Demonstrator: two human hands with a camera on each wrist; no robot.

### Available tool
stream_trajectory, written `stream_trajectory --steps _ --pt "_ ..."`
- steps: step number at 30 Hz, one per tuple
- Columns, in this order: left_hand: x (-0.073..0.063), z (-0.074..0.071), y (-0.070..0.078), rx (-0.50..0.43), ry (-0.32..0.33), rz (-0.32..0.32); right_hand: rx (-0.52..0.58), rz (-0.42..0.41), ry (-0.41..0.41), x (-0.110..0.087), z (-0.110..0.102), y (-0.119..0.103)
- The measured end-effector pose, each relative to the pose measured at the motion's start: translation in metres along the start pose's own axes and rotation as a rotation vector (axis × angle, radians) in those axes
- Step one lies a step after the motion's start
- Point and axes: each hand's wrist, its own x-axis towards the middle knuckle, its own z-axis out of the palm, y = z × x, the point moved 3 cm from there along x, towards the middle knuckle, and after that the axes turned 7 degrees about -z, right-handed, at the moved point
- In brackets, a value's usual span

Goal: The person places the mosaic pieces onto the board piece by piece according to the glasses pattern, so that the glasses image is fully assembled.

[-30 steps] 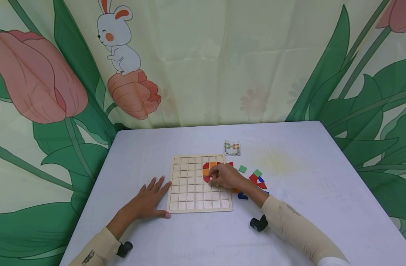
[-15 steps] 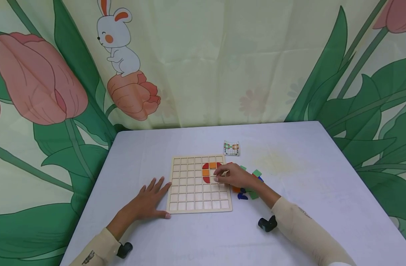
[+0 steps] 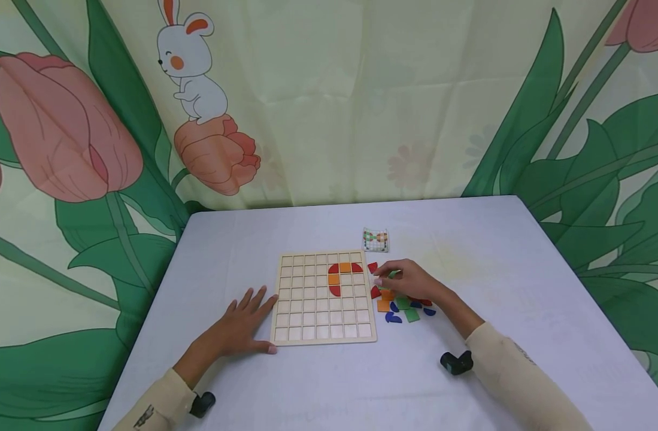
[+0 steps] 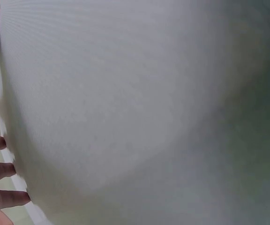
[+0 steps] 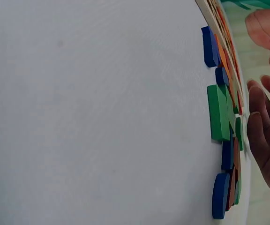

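1. Resting at the left edge of the wooden grid board (image 3: 309, 318), the left hand (image 3: 244, 328) has its fingers spread, touching the frame and gripping nothing.
2. Right of the board, the right hand (image 3: 406, 278) hovers over loose coloured pieces (image 3: 403, 303), fingers loosely bent, nothing visible between the parted tips.
3. Within the board's upper right part sit red and orange pieces (image 3: 334, 279).
4. Beyond its far right corner lies a patterned card (image 3: 375, 240).
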Motion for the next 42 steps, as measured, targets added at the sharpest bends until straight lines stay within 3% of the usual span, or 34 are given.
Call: stream_trajectory --steps 11,25,42 --pt "0.0 -0.002 0.002 0.001 -0.007 -0.004 -0.085 0.014 -0.029 -0.016 -0.007 0.012" --pt "0.0 -0.002 0.002 -0.003 -0.005 -0.003 -0.191 0.002 -0.054 -0.012 -0.001 0.014" --pt "-0.001 -0.002 0.003 -0.006 -0.009 -0.005 -0.182 -0.001 -0.124 -0.012 -0.003 0.011"
